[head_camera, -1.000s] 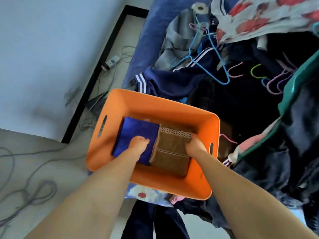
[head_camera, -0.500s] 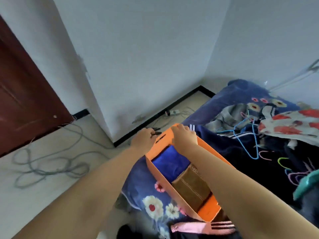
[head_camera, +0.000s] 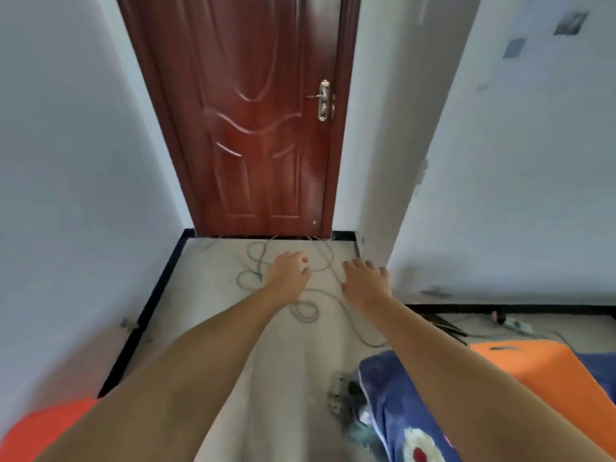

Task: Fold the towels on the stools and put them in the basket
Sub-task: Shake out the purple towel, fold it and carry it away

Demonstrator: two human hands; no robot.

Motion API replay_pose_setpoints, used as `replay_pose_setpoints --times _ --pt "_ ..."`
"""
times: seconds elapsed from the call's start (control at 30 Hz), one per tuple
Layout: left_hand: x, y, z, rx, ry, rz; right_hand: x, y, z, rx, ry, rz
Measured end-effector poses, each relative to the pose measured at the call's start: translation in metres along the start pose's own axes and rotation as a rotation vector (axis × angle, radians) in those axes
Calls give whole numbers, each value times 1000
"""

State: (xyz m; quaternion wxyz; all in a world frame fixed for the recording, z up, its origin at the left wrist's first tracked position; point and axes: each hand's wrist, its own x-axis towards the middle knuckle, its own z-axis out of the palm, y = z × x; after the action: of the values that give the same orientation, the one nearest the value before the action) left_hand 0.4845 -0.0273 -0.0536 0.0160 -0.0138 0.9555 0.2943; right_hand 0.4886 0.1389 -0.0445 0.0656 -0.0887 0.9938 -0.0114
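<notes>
Head view: half a second before, both hands were at the rim of the basket (head_camera: 546, 368), with a blue towel and a brown towel folded inside it. At this moment the hands were no longer on it. The left hand (head_camera: 289, 272) was stretched forward over the floor (head_camera: 233, 328) with loosely curled fingers and held nothing. The right hand (head_camera: 365, 281) was beside it, fingers spread and relaxed, also holding nothing. The view had turned away from the bed toward the door (head_camera: 260, 121), so the basket showed only as an orange side at the lower right, next to the blue flowered bedding (head_camera: 393, 405). The inside of the basket was hidden, so the towels could not be seen. A grey cable (head_camera: 301, 310) lay in loops on the floor under the hands. An orange-red shape (head_camera: 43, 428) at the lower left corner was too blurred to name; it was perhaps a stool. I judge that the two towels were already delivered, and the person was turning to look for the next one.
</notes>
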Motion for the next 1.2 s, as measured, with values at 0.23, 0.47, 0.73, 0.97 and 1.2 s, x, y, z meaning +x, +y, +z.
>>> replay_pose_setpoints --times 0.23,0.47,0.73,0.97,1.2 --pt "-101 -146 -100 24 187 -306 -3 -203 8 -60 -6 -366" --pt "-264 -267 -177 16 440 -768 -73 -401 22 -97 31 -903" --pt "-469 -300 -152 -72 682 -1275 -210 -526 75 -207 -70 -1439" --pt "-623 -277 -89 -211 871 -1643 -348 -556 122 -320 -156 -1760" --pt "-744 -292 -60 -296 982 -1757 -457 -593 151 -396 -139 -1869"
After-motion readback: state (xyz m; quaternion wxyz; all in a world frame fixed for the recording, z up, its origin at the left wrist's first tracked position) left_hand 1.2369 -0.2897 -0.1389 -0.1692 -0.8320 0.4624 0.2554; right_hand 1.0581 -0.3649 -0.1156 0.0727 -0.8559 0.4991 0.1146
